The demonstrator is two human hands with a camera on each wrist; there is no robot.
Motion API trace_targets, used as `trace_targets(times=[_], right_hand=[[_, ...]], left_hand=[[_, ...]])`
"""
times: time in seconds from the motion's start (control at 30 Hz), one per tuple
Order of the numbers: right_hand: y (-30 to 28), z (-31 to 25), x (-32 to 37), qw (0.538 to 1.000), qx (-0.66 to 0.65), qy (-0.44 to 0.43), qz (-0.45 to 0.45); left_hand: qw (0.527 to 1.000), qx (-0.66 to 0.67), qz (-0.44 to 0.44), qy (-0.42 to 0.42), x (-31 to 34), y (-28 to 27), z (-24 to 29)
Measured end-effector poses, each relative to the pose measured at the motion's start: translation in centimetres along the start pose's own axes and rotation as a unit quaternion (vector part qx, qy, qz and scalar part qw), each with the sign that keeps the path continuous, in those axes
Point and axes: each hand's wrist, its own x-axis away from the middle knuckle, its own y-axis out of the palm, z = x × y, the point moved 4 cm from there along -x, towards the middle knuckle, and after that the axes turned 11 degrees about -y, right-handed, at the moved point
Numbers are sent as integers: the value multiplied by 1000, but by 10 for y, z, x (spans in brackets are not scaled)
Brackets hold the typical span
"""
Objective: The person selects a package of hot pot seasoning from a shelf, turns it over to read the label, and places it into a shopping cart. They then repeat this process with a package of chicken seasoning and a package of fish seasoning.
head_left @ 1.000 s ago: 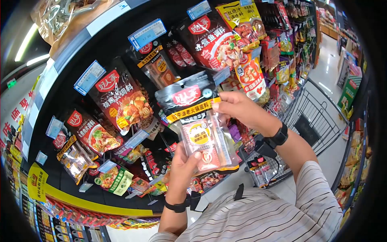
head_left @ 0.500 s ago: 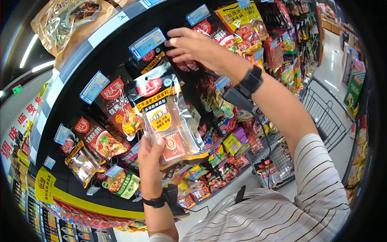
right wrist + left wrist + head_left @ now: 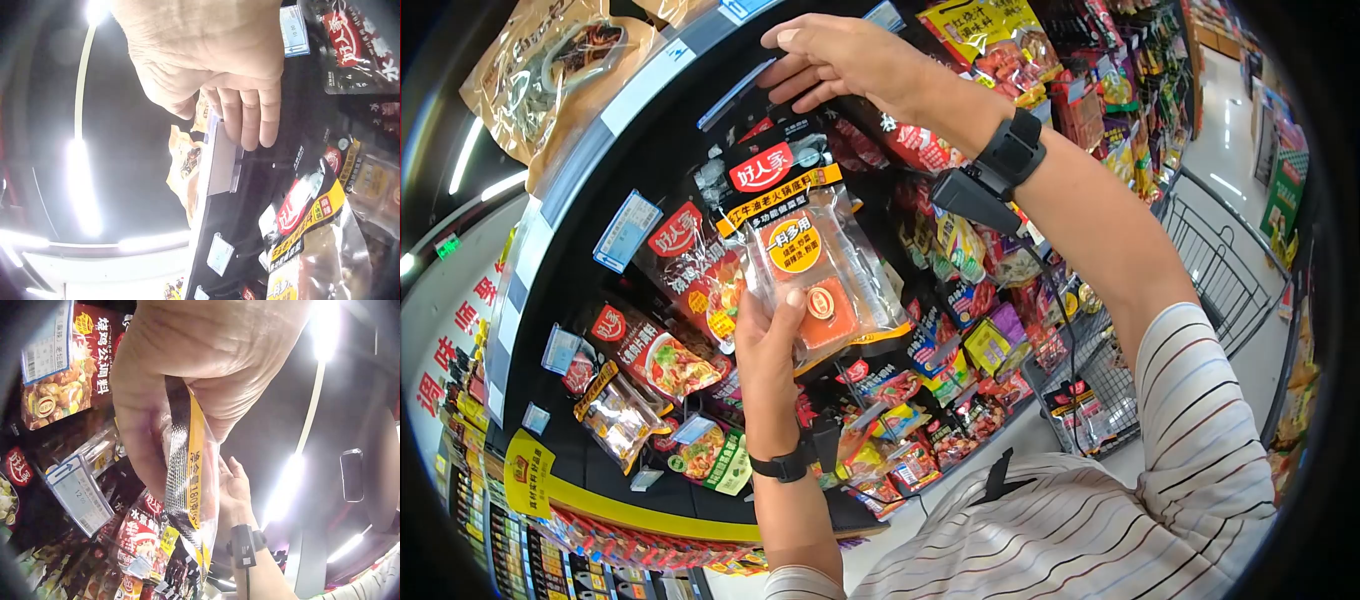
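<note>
Gripping the packet (image 3: 840, 250) low at its side, thumb on its front, the left hand (image 3: 767, 348) holds it before the rack's upper edge (image 3: 560, 190) — best kept level. The right hand (image 3: 855, 65), loosely open by the price tag (image 3: 736, 94) — contact unclear — needs a light touch.

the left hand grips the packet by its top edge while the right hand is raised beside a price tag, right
Not the top edge: the head view shows the left hand gripping the packet near its bottom edge. The right hand is indeed raised beside a price tag.
</note>
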Motion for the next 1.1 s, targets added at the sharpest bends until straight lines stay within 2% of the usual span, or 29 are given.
trace_targets(times=[0.23,0.73,1.03,1.1], right_hand=[[-1,-1,-1,1000,11,5,-16],[-4,2,1,1000,7,6,-18],[-4,1,5,1000,5,17,-8],[-4,3,7,1000,4,21,-7]], left_hand=[[999,0,12,40,-12,14,3],[998,-6,47,44,-31,21,2],[998,-21,56,8,-50,15,-4],[999,9,53,-8,-62,15,-7]])
